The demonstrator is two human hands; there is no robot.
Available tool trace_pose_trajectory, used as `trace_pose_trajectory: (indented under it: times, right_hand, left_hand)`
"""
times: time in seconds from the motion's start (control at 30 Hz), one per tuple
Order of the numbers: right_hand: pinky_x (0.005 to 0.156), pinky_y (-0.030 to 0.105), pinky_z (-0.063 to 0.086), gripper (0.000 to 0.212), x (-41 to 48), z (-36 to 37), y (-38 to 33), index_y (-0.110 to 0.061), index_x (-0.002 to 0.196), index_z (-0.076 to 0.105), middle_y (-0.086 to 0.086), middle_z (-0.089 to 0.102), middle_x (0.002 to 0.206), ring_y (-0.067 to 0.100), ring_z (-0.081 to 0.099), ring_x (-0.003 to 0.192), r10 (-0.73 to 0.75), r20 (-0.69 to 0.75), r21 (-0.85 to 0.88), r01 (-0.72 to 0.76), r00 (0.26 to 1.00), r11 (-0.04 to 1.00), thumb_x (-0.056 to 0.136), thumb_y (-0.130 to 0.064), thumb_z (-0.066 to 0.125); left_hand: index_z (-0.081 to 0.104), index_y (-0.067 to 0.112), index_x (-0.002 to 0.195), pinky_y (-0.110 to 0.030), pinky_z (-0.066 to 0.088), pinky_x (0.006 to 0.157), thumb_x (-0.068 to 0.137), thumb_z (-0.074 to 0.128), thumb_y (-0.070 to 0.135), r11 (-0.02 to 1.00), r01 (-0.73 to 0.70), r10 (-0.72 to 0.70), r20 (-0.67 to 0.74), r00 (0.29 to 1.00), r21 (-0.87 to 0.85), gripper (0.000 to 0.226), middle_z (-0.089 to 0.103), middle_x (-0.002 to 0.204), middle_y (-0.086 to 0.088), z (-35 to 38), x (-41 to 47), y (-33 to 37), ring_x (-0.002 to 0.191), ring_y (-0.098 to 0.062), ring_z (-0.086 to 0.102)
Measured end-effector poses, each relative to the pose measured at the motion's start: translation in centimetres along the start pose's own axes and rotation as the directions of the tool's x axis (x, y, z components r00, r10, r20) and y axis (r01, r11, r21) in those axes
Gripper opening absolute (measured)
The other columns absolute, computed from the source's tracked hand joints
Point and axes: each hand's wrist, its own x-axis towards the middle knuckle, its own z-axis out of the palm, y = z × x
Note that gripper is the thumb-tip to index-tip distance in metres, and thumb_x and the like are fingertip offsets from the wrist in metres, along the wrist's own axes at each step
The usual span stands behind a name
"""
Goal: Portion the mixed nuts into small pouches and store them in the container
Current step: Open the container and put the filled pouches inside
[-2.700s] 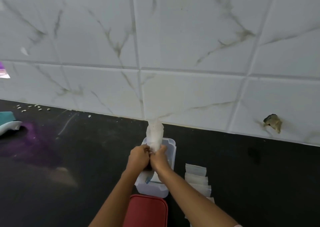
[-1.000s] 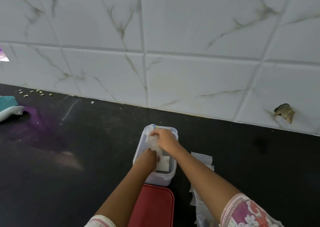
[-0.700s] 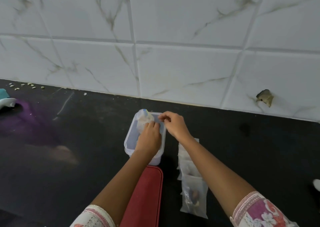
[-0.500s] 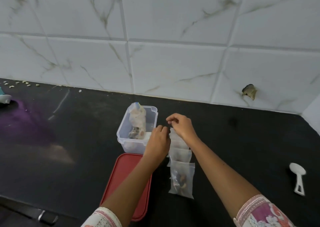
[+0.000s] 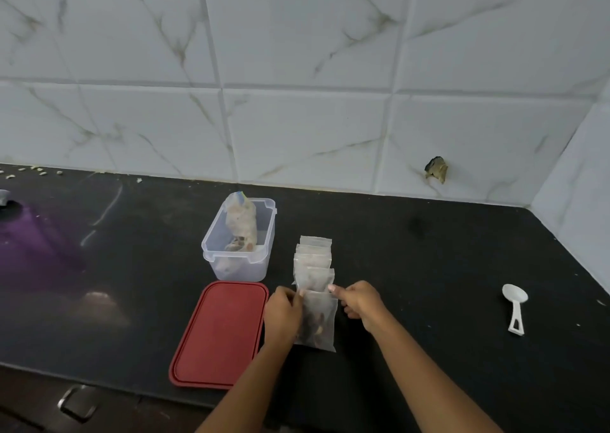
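A clear plastic container (image 5: 216,249) stands on the black counter with one nut-filled pouch (image 5: 240,222) leaning inside it. To its right lies a row of several small clear pouches (image 5: 313,261), overlapping toward me. The nearest pouch (image 5: 318,323) holds dark nuts. My left hand (image 5: 283,313) pinches its top left corner and my right hand (image 5: 358,302) pinches its top right corner.
A red lid (image 5: 219,333) lies flat in front of the container, left of my left hand. A white plastic scoop (image 5: 514,307) lies far right. The tiled wall turns a corner at the right. Loose seeds (image 5: 36,170) lie at the far left by the wall.
Both hands left the container after setting a pouch in it and moved right and toward me. They now pinch the nearest pouch of the row.
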Motion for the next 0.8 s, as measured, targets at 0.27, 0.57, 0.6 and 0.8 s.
trace_pose_trajectory:
  times: [0.27,0.57,0.6,0.8]
  right_hand:
    - [0.055,0.020,0.045,0.015,-1.0,-0.1,0.1,-0.012,0.072,0.059,0.004,0.060,0.073,0.011,0.053,0.062,-0.042,0.046,0.168,0.033,0.998,0.985,0.086,-0.008,0.062]
    - [0.060,0.023,0.047,0.007,0.2,0.6,-1.2,-0.009,0.088,0.058,0.004,0.058,0.079,0.013,0.053,0.067,-0.105,-0.051,0.266,0.115,0.993,0.957,0.092,-0.012,0.053]
    - [0.058,0.022,0.046,0.006,0.5,0.8,-1.1,-0.008,0.089,0.058,0.004,0.058,0.079,0.012,0.053,0.065,-0.110,-0.076,0.275,0.127,0.991,0.953,0.092,-0.011,0.053]
    - [0.068,0.025,0.050,0.005,1.3,1.8,-0.6,-0.013,0.089,0.059,0.003,0.061,0.086,0.012,0.056,0.074,-0.114,-0.190,0.315,0.170,0.975,0.934,0.090,-0.009,0.057]
  left_hand:
    - [0.055,0.012,0.090,-0.016,0.036,0.056,0.095,0.049,0.022,0.995,-0.004,-0.005,-0.085,0.996,-0.102,0.012,0.057,0.084,-0.001,-0.3,-1.1,0.0,0.074,-0.010,0.052]
    - [0.059,0.011,0.094,-0.020,0.040,0.068,0.093,0.052,0.021,0.990,-0.059,0.045,-0.107,0.993,-0.127,0.013,0.059,0.098,-0.006,-0.5,1.2,1.6,0.081,-0.012,0.054]
    - [0.060,0.010,0.097,-0.022,0.040,0.074,0.093,0.052,0.021,0.993,-0.049,0.038,-0.106,0.994,-0.108,0.014,0.056,0.103,-0.007,-0.3,1.6,1.6,0.085,-0.013,0.053]
    - [0.056,0.015,0.090,-0.023,0.043,0.071,0.093,0.053,0.021,0.983,0.025,-0.041,-0.085,0.996,-0.182,0.007,0.058,0.098,-0.006,0.4,2.4,1.6,0.079,-0.012,0.053]
